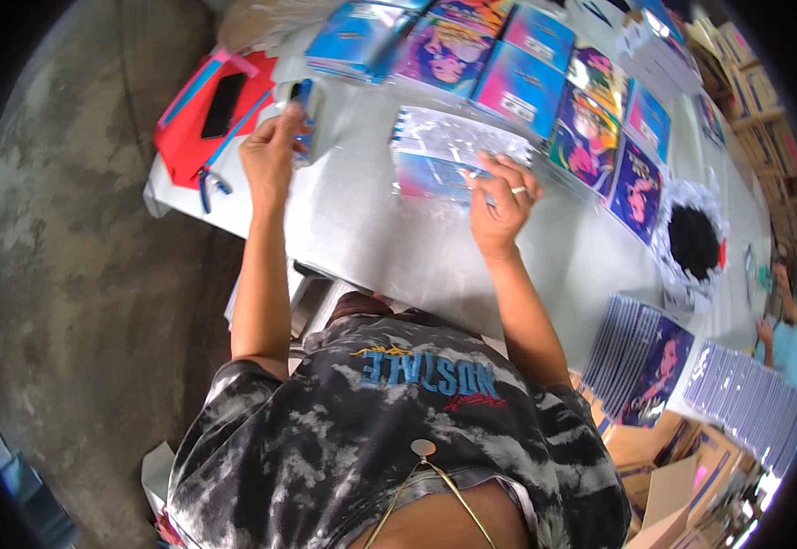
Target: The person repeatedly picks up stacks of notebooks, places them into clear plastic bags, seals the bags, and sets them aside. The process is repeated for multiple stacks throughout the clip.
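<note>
A spiral-bound notebook in a clear plastic sleeve lies on the white table in front of me. My right hand, a ring on one finger, is over its near right part with fingers curled together at the plastic. My left hand is raised to the left, thumb and fingers pinched beside a small white and blue object, perhaps a tape dispenser. What the left fingers hold, if anything, is too small to make out.
A red pouch with a black phone lies at the table's left end. Colourful wrapped notebooks spread along the far side. A plastic-lined round bin and notebook stacks stand right. Another person's arm shows at far right.
</note>
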The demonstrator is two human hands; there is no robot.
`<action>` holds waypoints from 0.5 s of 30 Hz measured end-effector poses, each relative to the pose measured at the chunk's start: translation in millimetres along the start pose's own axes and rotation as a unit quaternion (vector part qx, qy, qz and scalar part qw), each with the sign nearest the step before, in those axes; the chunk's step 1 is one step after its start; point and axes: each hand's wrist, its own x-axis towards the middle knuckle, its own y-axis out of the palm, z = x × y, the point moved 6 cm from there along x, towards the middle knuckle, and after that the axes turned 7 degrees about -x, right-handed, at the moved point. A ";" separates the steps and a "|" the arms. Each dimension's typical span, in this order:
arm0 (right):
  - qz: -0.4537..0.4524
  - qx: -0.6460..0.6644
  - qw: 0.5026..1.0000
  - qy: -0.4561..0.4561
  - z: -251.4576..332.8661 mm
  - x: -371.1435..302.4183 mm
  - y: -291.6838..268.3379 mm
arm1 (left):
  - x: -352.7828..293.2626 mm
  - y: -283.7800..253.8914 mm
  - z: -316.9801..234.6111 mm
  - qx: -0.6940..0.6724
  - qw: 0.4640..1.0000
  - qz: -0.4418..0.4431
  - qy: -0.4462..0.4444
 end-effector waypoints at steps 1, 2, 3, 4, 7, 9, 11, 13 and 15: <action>-0.004 0.002 1.000 0.006 1.2 0.7 -0.4 | -32.6 38.7 -28.7 -0.077 0.993 0.082 -0.032; -0.005 0.007 1.000 0.004 3.8 -0.1 0.2 | -67.0 70.2 -38.4 -0.128 0.977 0.165 -0.040; -0.001 0.007 1.000 -0.003 2.3 -2.3 1.6 | -96.9 100.0 -37.8 -0.131 0.968 0.182 -0.109; 0.001 0.009 1.000 -0.010 2.1 -2.8 1.6 | -112.2 115.9 -10.2 -0.102 0.961 0.174 -0.189; 0.028 0.034 0.999 0.015 0.7 2.1 -5.3 | -125.0 125.5 39.3 -0.068 0.953 0.174 -0.240; 0.171 -0.048 0.984 -0.006 10.0 20.0 -5.1 | -122.6 123.8 41.2 -0.022 0.953 0.179 -0.244; 0.321 -0.086 0.943 -0.025 24.5 31.8 -9.7 | -116.2 115.0 68.9 0.018 0.954 0.157 -0.255; 0.405 -0.044 0.913 0.012 34.2 51.2 -11.3 | -108.8 76.6 150.7 0.218 0.937 0.133 -0.238; 0.401 -0.053 0.915 0.007 38.1 59.9 -5.1 | -102.6 48.4 163.8 0.251 0.948 0.113 -0.160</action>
